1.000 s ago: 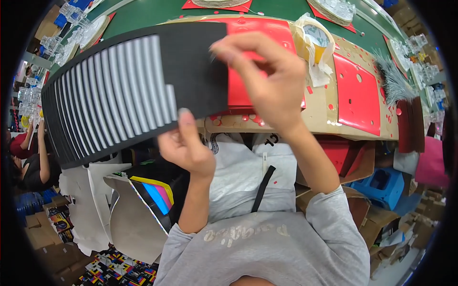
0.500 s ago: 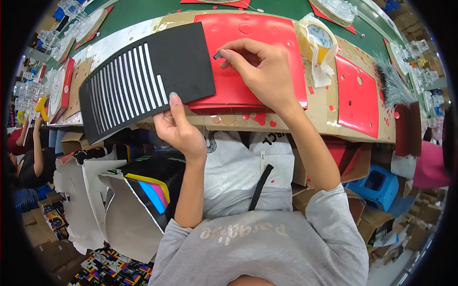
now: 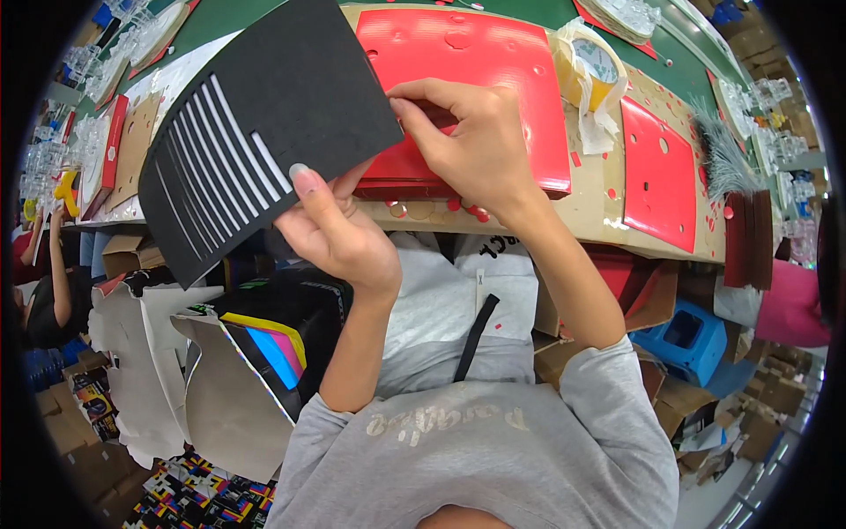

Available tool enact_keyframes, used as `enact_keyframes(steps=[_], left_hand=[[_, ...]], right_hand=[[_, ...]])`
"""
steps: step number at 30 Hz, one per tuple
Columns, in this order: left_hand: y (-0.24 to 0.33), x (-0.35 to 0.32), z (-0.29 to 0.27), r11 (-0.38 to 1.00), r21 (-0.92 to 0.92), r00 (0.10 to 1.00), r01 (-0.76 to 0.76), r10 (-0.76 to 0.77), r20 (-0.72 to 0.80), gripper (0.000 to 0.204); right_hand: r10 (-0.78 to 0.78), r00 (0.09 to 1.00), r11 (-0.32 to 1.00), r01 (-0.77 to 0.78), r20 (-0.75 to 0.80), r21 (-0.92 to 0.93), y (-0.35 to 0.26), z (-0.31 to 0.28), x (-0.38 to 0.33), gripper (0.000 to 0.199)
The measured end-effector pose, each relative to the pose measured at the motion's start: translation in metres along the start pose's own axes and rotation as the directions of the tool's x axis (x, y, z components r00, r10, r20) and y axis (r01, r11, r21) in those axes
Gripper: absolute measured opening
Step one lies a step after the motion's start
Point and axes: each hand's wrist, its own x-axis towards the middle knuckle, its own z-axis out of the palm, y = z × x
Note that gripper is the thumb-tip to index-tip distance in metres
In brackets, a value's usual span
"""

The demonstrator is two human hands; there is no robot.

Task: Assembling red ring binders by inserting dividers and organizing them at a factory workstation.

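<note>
My left hand (image 3: 339, 234) grips a black sheet (image 3: 300, 79) by its lower edge, thumb on top and fingers underneath. The sheet is stiff and tilted, with a row of parallel white stripes (image 3: 231, 145) across its left part. At the sheet's right edge, the thumb and forefinger of my right hand (image 3: 476, 141) are pinched together. A small dark piece showed between these fingertips earlier; now the fingers and the sheet's edge mostly hide it. Below both hands lies a glossy red panel (image 3: 493, 66) on the cardboard-covered table (image 3: 582, 207), partly covered by the sheet.
Right of the red panel stands a yellow tape roll (image 3: 592, 75) with crumpled paper round it. Farther right are another red panel with holes (image 3: 659, 172) and a silvery tinsel bunch (image 3: 724, 150). Red scraps dot the table. Below, a blue plastic stool (image 3: 683, 335) stands among cartons.
My left hand has tilted the black sheet more steeply, raising its far edge. My right hand has moved slightly left, bringing its pinched fingertips to the sheet's right edge.
</note>
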Motion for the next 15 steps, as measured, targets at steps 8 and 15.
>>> enact_keyframes(steps=[8,15], left_hand=[[-0.004,0.006,-0.003,0.995,-0.086,0.998,0.041,-0.044,-0.034,0.036],[0.005,0.008,-0.003,0.988,-0.12,0.995,0.099,-0.1,-0.008,0.035]], right_hand=[[0.112,0.989,0.954,-0.135,0.1,0.268,-0.009,-0.003,-0.005,0.018],[0.309,0.879,0.601,-0.477,0.364,0.641,-0.006,-0.012,-0.006,0.021]])
